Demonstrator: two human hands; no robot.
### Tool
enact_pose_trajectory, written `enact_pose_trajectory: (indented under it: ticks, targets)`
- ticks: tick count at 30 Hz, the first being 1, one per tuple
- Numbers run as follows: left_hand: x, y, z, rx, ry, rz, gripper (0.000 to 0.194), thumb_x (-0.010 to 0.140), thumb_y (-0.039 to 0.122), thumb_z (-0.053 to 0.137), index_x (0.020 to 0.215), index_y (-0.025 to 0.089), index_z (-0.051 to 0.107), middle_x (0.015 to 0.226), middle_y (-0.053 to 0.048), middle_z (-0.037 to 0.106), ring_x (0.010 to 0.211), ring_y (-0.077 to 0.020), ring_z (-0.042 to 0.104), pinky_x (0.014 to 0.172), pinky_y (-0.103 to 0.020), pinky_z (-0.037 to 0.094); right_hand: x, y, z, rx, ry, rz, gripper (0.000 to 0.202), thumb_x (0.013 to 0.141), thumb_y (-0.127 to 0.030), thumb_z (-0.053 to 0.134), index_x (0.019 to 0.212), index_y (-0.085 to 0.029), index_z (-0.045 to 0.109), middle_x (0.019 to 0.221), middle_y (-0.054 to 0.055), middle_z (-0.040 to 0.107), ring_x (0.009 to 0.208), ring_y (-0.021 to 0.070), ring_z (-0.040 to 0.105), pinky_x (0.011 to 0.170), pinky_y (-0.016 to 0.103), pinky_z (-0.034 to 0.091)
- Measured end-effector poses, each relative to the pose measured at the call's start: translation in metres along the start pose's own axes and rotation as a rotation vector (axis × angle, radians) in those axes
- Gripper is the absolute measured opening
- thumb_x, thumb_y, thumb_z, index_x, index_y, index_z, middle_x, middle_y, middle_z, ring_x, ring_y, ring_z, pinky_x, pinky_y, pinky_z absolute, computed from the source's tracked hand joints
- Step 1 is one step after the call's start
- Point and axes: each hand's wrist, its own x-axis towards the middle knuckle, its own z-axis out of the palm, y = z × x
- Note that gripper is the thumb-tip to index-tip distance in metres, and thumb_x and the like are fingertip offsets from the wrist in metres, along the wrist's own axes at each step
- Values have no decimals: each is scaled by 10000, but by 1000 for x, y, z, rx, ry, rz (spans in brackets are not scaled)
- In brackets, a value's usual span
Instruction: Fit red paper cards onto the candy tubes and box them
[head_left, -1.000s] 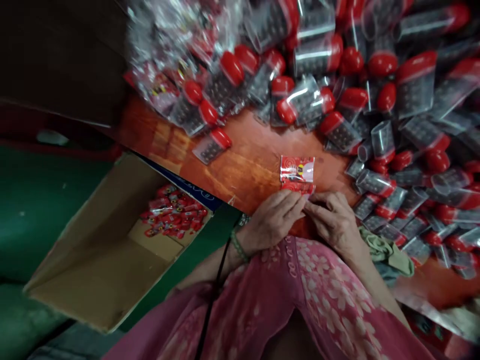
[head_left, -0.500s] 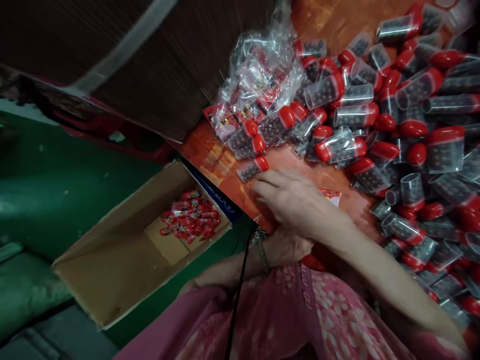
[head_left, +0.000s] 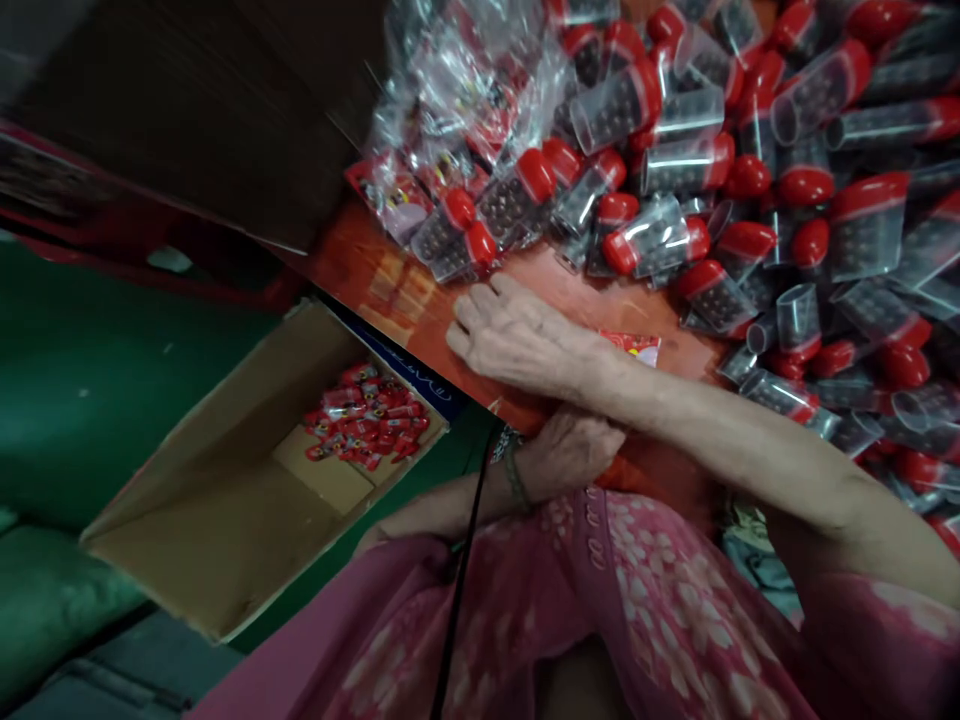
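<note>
My right hand (head_left: 510, 335) is over the orange tabletop (head_left: 397, 285), fingers curled down and closed. A small clear red-capped tube that lay at its fingertips is out of sight, apparently within the grip. Below the right wrist, my left hand (head_left: 574, 450) is closed at the table edge; anything in it is hidden. Just beyond the right hand lie two tubes of dark beads with red caps (head_left: 465, 250). A red printed card or packet (head_left: 634, 347) lies flat beside my right wrist.
Many red-capped bead tubes (head_left: 682, 165) are heaped across the back and right. Crumpled clear plastic bags with red cards (head_left: 480, 100) lie at the back left. Left of the table edge stands an open cardboard box (head_left: 202, 510) holding small red packets (head_left: 371, 415).
The nearest loose tube no longer shows on the table by my right fingertips. My view has shifted, so the tabletop things appear higher and further left. Both hands stay close together.
</note>
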Motion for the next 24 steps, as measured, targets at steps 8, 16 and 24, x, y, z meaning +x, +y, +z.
enact_pose_trajectory:
  ticks: [8, 16, 24]
  targets:
    - [12, -9, -9, -250, 433, 13, 191, 926, 77, 550, 877, 146, 721, 881, -75, 745, 824, -175, 677, 779, -300, 552, -101, 35, -16, 589, 427, 448, 396, 1027, -225, 425, 1359, -387, 570, 1322, 6, 706, 1183, 164, 690, 1053, 331, 548]
    - [19, -17, -21, -686, 626, -76, 147, 803, 216, 840, 742, 151, 723, 714, 9, 739, 659, -83, 675, 633, -194, 531, -207, -12, 10, 1055, 1038, 950, 347, 874, -189, 745, 1192, -300, 665, 1123, 54, 786, 976, 173, 759, 825, 301, 628]
    - [14, -10, -30, -660, 547, -42, 150, 807, 278, 844, 803, 158, 754, 773, -11, 761, 711, -92, 696, 680, -203, 556, -215, -37, 12, 1137, 993, 848, 351, 840, -97, 756, 1121, -293, 681, 1077, 18, 801, 996, 174, 772, 850, 322, 627]
